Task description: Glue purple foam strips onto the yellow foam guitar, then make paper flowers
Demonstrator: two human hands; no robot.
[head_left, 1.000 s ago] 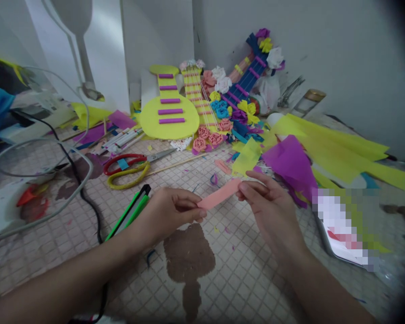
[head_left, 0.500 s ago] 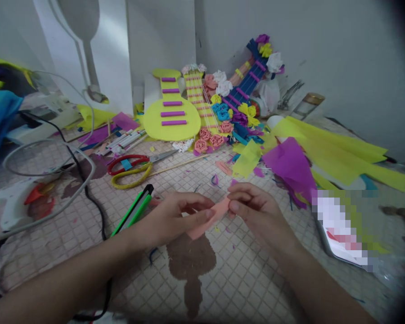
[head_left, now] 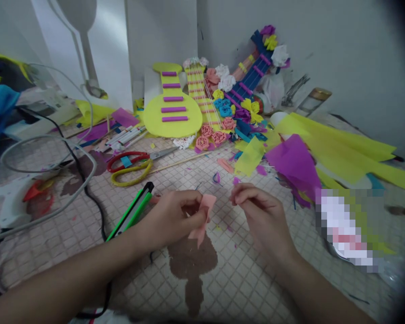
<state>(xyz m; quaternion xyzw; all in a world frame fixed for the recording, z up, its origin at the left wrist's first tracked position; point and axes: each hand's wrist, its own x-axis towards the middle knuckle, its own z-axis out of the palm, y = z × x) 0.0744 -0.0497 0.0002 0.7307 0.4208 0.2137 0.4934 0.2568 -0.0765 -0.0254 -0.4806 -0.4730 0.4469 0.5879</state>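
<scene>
A small salmon-pink paper strip (head_left: 207, 204) is pinched between the thumb and fingers of my left hand (head_left: 170, 216), its lower end hanging below the thumb. To the right, apart from the strip, is my right hand (head_left: 265, 216). Its thumb and fingertips are pressed together, and I cannot make out whether anything small is between them. Just left of my left hand lies a green utility knife (head_left: 131, 213). Scissors (head_left: 130, 167) with one red and one yellow handle rest beyond it. Another pink paper piece (head_left: 225, 165) lies on the tiled-pattern table (head_left: 243, 279).
A yellow paper guitar (head_left: 172, 126) with purple bars stands at the back, beside a blue one (head_left: 251, 83) and paper flowers (head_left: 218, 137). A white glue gun (head_left: 15, 198) and cords (head_left: 91, 193) are left. Purple paper (head_left: 293, 162), yellow sheets (head_left: 344, 144) and a blurred-out phone-like object (head_left: 344, 234) lie right.
My right hand has let go of the pink strip and moved right, away from it. The strip, now in my left hand alone, has turned more upright.
</scene>
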